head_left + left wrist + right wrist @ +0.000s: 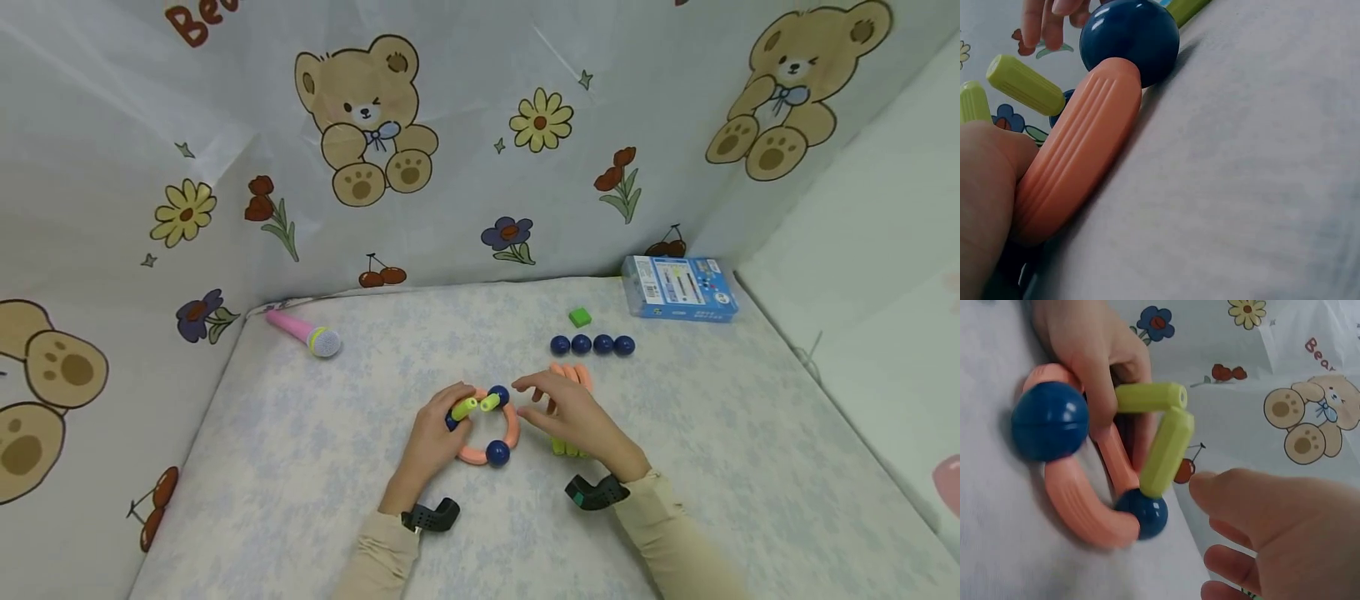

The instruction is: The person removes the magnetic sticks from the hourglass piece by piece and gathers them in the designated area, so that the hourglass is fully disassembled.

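A ring of curved coral magnetic sticks joined by navy balls lies on the table. My left hand grips the ring's left side, thumb inside and fingers outside, largely hiding the ball there. From that ball a lime green stick leans up and inward. Another lime stick rises from the far ball, and the two sticks' upper ends come close together in the right wrist view. To the right of the ring is my right hand, fingers loosely bent and apart, holding nothing.
Spare coral sticks and lime sticks lie partly under my right hand. Behind them are a row of several navy balls and a green block. A blue box stands back right, a pink toy microphone back left.
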`<state>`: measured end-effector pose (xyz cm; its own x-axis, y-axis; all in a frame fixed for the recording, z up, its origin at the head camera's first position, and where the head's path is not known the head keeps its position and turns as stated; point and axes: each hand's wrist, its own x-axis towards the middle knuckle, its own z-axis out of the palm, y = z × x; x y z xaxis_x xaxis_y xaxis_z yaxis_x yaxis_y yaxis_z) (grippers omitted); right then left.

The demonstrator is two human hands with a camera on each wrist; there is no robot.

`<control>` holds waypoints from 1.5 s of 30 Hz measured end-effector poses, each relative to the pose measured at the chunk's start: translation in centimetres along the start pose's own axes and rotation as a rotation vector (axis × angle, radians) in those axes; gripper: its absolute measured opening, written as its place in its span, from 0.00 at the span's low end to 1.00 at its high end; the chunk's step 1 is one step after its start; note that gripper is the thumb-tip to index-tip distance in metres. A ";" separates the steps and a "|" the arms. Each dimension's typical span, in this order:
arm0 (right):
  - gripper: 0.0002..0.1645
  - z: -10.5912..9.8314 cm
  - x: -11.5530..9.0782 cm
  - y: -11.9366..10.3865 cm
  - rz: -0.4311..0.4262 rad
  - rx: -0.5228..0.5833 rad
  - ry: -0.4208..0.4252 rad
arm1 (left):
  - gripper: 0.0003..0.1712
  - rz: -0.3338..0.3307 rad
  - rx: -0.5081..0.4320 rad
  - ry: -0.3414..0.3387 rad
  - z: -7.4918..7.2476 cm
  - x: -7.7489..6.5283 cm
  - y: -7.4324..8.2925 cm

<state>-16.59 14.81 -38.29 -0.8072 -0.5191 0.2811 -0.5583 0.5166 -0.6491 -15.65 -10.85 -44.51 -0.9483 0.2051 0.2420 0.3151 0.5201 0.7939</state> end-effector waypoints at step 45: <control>0.14 3.9 2.0 -0.6 0.040 -0.027 0.039 | 0.21 0.017 -0.065 -0.080 -4.2 -0.6 -2.9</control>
<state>-17.08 10.84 -40.06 -0.8355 -0.4707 0.2833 -0.5300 0.5546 -0.6415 -16.12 -15.98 -44.55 -0.9361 0.2806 0.2123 0.3255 0.4614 0.8253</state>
